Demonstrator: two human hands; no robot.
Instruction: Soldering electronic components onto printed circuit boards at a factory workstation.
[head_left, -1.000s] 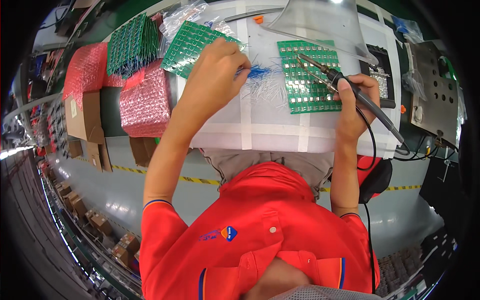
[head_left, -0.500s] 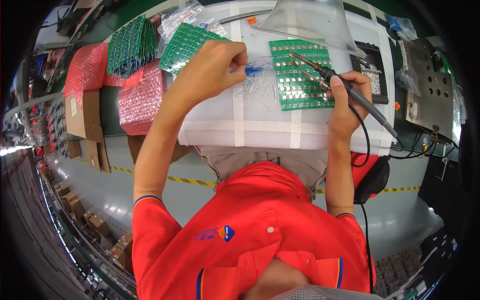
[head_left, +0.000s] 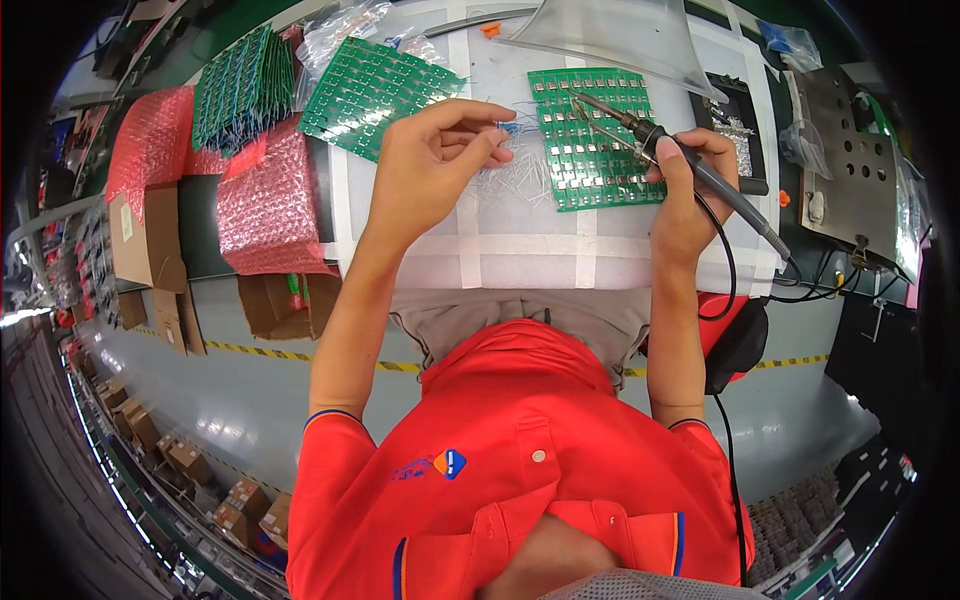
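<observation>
My right hand point(head_left: 685, 195) grips a soldering iron point(head_left: 700, 168) with a dark handle. A thinner rod runs beside its shaft, and its tip points left over a green circuit board panel point(head_left: 590, 185) with rows of small silver parts. To the left, my left hand point(head_left: 430, 165) hovers with thumb and forefinger apart. Its fingertips are around a few blue wires point(head_left: 510, 129), beside a loose pile of thin white wires point(head_left: 515, 180). Another green circuit board panel point(head_left: 375, 90) lies at an angle, partly behind my left hand.
A stack of wired green boards point(head_left: 243, 90) rests on pink bubble wrap point(head_left: 268, 205) at the left. Clear plastic sheet point(head_left: 615, 40) rises at the back. A black tray point(head_left: 735, 90) with small metal parts sits right, near a perforated metal box point(head_left: 860, 150). The iron's black cable point(head_left: 733, 265) loops below.
My left hand has moved slightly right and down, and its thumb and forefinger have parted near the blue wires. My right hand still holds the soldering iron over the board. The whole view has shifted slightly.
</observation>
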